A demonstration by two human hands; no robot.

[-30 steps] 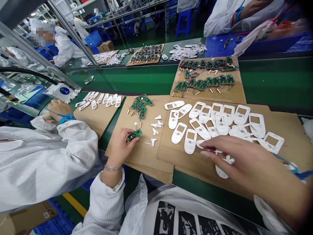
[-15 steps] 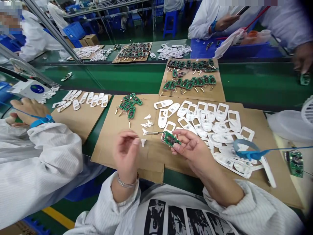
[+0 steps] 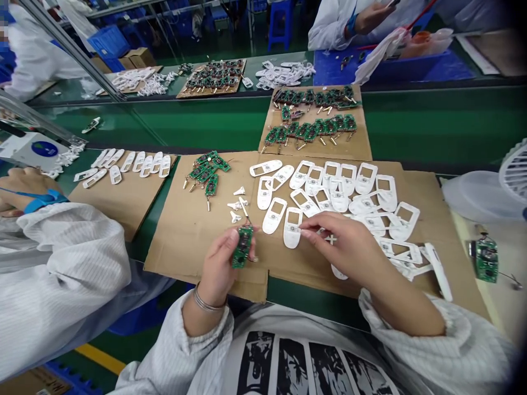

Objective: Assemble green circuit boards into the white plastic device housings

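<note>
My left hand (image 3: 222, 255) grips a green circuit board (image 3: 242, 247) upright; a wire and a slim metal-and-white tip extend from its top. With thumb and fingertips, my right hand (image 3: 341, 241) pinches the edge of a white plastic housing (image 3: 292, 233) that has a rectangular window. Many similar white housings (image 3: 366, 178) lie loose on the cardboard (image 3: 185, 236), some partly hidden by my right hand. Small white plastic pieces (image 3: 235, 217) sit just beyond my left hand. Farther left is a small cluster of circuit boards (image 3: 211, 185).
Rows of circuit boards (image 3: 304, 131) lie on another cardboard sheet ahead. A co-worker's hand (image 3: 28, 186) is at the left, near housings (image 3: 146, 164) on cardboard. A white fan (image 3: 514, 170), a translucent lid-like item (image 3: 469, 195) and a single board (image 3: 486, 258) stand at right.
The circuit board has passed from my right hand to my left and now points upward. My right hand has taken hold of a white housing. The view has shifted slightly.
</note>
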